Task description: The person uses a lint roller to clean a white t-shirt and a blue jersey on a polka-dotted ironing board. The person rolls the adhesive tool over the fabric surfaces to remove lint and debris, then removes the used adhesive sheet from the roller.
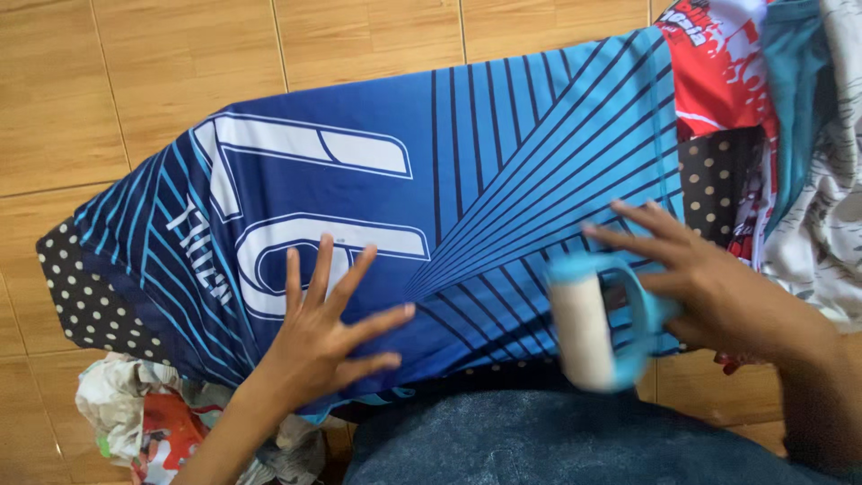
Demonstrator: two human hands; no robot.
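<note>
Lap: your dark denim knee [530, 440] sits nearest the camera, under the near edge of the board.
Carrier: what looks like a padded board with a black, white-dotted cover [81, 296]; it shows at the left end and far right.
Jersey: blue sports shirt [467, 171] with white numerals lies spread flat over the board, its striped half toward the right end.
Left hand: your left hand [328, 332] is open, fingers splayed, palm pressing the jersey at the near edge.
Right hand: your right hand [709, 287] has fingers extended over the blue handle of a lint roller [588, 328]; motion blur hides whether the grip is firm.
Roller: white drum on the jersey near the near edge, right of centre.
Risk, slip: loose hold could let the roller skid off the near edge onto your lap.
Risk, bunching: sticky drum may drag slick fabric into folds if the left hand lifts.
Risk, clutter: clothes heaped at the right end [808, 180] and on the tiled floor [153, 422] could snag or pull the jersey askew.
</note>
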